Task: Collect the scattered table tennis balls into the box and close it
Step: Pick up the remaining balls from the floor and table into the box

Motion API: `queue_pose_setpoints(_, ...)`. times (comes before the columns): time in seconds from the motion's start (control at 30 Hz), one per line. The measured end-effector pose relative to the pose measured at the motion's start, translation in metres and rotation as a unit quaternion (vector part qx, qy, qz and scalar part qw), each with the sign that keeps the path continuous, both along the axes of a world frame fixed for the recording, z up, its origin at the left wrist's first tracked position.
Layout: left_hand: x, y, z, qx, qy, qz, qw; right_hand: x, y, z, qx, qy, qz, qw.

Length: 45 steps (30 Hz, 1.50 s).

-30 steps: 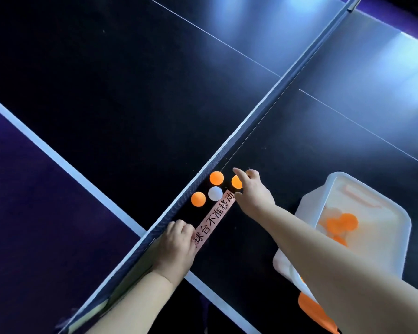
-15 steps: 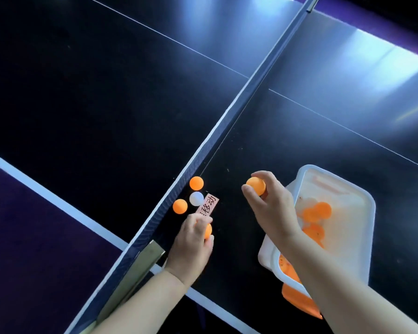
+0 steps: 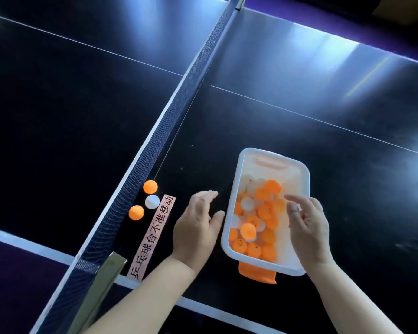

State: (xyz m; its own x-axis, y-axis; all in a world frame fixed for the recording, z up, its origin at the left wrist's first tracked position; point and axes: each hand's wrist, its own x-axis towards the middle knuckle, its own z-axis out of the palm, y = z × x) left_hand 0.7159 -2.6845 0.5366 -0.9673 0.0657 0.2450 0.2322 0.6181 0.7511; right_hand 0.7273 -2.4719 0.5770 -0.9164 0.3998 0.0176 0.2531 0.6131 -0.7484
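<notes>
A translucent white box (image 3: 229, 213) stands open on the dark table, holding several orange and white balls (image 3: 266, 210). My right hand (image 3: 307, 222) hovers over its right rim with relaxed fingers and nothing in it. My left hand (image 3: 198, 225) is just left of the box, fingers loosely spread, holding nothing. Three balls lie by the net: an orange ball (image 3: 150, 186), a white ball (image 3: 152, 201) and another orange ball (image 3: 136, 212).
The net (image 3: 169, 112) runs diagonally across the table, its metal post (image 3: 101, 280) at the near end. A pink paper label (image 3: 155, 235) lies between the loose balls and my left hand. An orange clasp (image 3: 257, 273) sticks out from the box's near end.
Both hands carried an orange ball each from the net to the box and let go. They are now empty at the box. The view shifted so the box is central.
</notes>
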Motion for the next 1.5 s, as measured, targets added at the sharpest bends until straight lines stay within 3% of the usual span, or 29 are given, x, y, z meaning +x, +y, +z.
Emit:
queue_pose_setpoints(0.1,-0.003,-0.031,-0.028,-0.017,-0.092,0.125,0.988,0.002,-0.004,-0.002,-0.015,-0.007,0.002,1.0)
queue_pose_setpoints(0.2,-0.002,-0.07,-0.048,-0.14,-0.208,0.182,0.951,-0.003,-0.02,0.001,-0.032,-0.003,0.018,0.999)
queue_pose_setpoints(0.3,-0.002,-0.093,-0.055,-0.209,-0.276,0.163,0.924,-0.013,-0.047,0.001,-0.035,-0.011,0.077,0.996)
queue_pose_setpoints(0.43,-0.005,-0.106,-0.064,-0.293,-0.267,0.119,0.911,-0.026,-0.1,-0.009,0.086,0.023,0.215,0.972)
queue_pose_setpoints(0.53,0.0,-0.113,-0.062,-0.299,-0.295,0.105,0.901,-0.044,-0.143,-0.017,0.139,-0.033,0.302,0.943)
queue_pose_setpoints(0.7,0.016,-0.114,-0.054,-0.254,-0.329,0.067,0.907,-0.077,-0.206,-0.053,0.222,-0.184,0.376,0.881)
queue_pose_setpoints(0.87,0.022,-0.126,-0.042,-0.165,-0.286,0.098,0.939,-0.084,-0.239,-0.084,0.274,-0.236,0.427,0.829)
queue_pose_setpoints(1.0,0.018,-0.135,-0.044,-0.111,-0.273,0.102,0.95,-0.081,-0.239,-0.096,0.263,-0.27,0.368,0.85)
queue_pose_setpoints(1.2,0.014,-0.132,-0.038,-0.071,-0.209,0.095,0.971,-0.105,-0.245,-0.093,0.138,-0.236,0.221,0.936)
queue_pose_setpoints(1.33,0.012,-0.131,-0.033,-0.02,-0.141,0.086,0.986,-0.122,-0.258,-0.095,0.184,-0.213,0.29,0.915)
queue_pose_setpoints(1.5,0.01,-0.14,-0.031,0.026,-0.082,0.099,0.991,-0.118,-0.257,-0.103,0.258,-0.256,0.339,0.868)
